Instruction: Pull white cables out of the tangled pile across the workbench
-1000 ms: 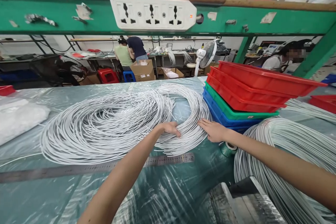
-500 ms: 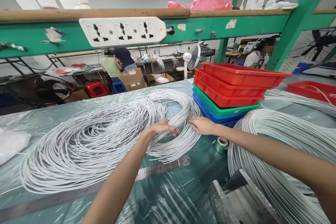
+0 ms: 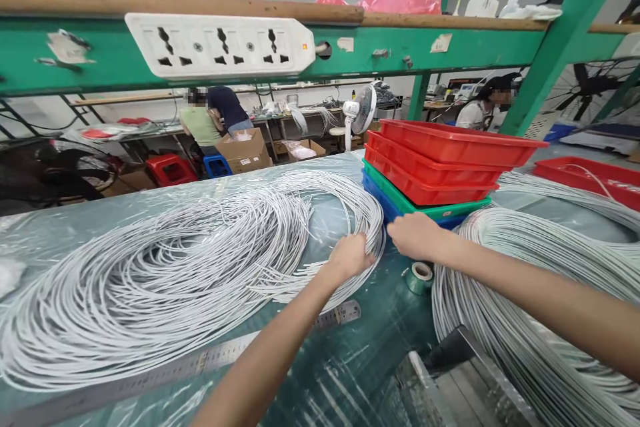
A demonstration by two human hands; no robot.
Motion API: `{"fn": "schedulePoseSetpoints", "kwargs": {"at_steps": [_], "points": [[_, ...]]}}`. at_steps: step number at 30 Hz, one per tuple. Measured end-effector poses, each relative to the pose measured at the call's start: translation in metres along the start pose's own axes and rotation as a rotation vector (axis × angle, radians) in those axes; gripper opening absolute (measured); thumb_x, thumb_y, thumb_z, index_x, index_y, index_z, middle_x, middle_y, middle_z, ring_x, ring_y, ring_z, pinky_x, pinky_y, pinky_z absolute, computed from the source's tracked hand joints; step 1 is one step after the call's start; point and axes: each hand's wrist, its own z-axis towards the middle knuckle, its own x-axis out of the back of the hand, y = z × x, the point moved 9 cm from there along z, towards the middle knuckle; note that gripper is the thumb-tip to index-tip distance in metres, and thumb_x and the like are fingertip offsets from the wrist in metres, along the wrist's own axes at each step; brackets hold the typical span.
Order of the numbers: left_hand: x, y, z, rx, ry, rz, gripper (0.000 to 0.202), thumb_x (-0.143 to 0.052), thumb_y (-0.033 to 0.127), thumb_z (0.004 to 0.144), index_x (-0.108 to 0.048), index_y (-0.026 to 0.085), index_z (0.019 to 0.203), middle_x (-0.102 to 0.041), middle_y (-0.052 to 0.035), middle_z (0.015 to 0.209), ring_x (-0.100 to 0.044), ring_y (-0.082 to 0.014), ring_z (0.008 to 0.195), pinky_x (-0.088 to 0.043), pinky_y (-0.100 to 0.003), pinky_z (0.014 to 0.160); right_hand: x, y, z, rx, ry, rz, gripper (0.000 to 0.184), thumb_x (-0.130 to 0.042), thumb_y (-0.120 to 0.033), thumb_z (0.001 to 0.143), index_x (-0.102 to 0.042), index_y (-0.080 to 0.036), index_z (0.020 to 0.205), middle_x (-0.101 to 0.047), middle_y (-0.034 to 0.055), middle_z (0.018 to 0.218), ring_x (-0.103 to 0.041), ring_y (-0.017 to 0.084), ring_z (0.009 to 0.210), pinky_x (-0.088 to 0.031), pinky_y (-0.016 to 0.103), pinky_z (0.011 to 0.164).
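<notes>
Gripping the right edge of the big coil of thin white cables (image 3: pixel 165 280) on the plastic-covered green table (image 3: pixel 350 353), left hand (image 3: pixel 350 255) and right hand (image 3: pixel 414 235) both clench strands beside the stacked red, green and blue plastic trays (image 3: pixel 440 173); no writing is legible.

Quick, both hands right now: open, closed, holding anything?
Left hand: closed around a bunch of the white cable coil at its right edge.
Right hand: curled at the same edge; grip cannot be told.

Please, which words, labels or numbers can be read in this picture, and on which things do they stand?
No text can be read.
Ruler: graduation marks, numbers too small.
Stickers on the green beam: blurred.
Cardboard box: label too small.
Power strip: no visible writing.
</notes>
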Motion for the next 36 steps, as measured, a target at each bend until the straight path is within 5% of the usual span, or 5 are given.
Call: {"fn": "schedulePoseSetpoints", "kwargs": {"at_steps": [3,8,16,22,36], "points": [[-0.009,-0.002,-0.004,-0.033,-0.053,0.089,0.031,-0.065,0.024,0.079,-0.06,0.013,0.107,-0.064,-0.0177,0.107,-0.06,-0.0343,0.107,-0.047,-0.042,0.092,0.012,-0.008,0.025,0.138,0.106,-0.047,0.045,-0.055,-0.01,0.082,-0.061,-0.014,0.126,-0.06,0.0192,0.124,-0.055,0.032,0.119,-0.043,0.044,0.102],[-0.01,-0.032,-0.028,-0.025,-0.069,0.173,0.057,-0.068,0.034,0.081,-0.046,0.018,0.131,-0.045,-0.0167,0.139,-0.038,-0.0349,0.134,-0.035,-0.047,0.11,-0.054,-0.033,0.072,0.36,-0.098,-0.103,0.085,-0.075,-0.009,0.059,-0.05,-0.02,0.139,-0.044,0.0146,0.144,-0.032,0.035,0.139,-0.024,0.054,0.115],[-0.043,-0.065,-0.045,0.129,-0.201,0.166,0.053,-0.072,0.045,0.075,-0.056,0.013,0.115,-0.063,-0.0194,0.115,-0.061,-0.0366,0.108,-0.049,-0.044,0.091,-0.071,-0.059,0.07,0.51,-0.089,0.004,0.102,-0.088,-0.023,0.049,-0.046,-0.016,0.142,-0.04,0.0171,0.148,-0.031,0.037,0.139,-0.02,0.054,0.115],[-0.045,-0.056,-0.053,0.123,-0.166,0.171,0.05,-0.065,0.039,0.08,-0.052,0.017,0.123,-0.064,-0.0147,0.117,-0.062,-0.0321,0.107,-0.05,-0.04,0.089,-0.076,-0.101,0.061,0.56,-0.22,-0.056,0.068,-0.087,-0.031,0.059,-0.063,-0.014,0.121,-0.067,0.0129,0.11,-0.063,0.032,0.104,-0.045,0.042,0.095],[-0.048,-0.072,-0.076,0.105,-0.173,0.181,0.062,-0.082,0.047,0.065,-0.055,0.016,0.112,-0.065,-0.017,0.111,-0.064,-0.0358,0.103,-0.051,-0.043,0.09,-0.077,-0.102,0.052,0.556,-0.16,-0.041,0.058,-0.085,-0.033,0.063,-0.064,-0.019,0.116,-0.067,0.0088,0.107,-0.064,0.028,0.1,-0.049,0.035,0.086]]}}
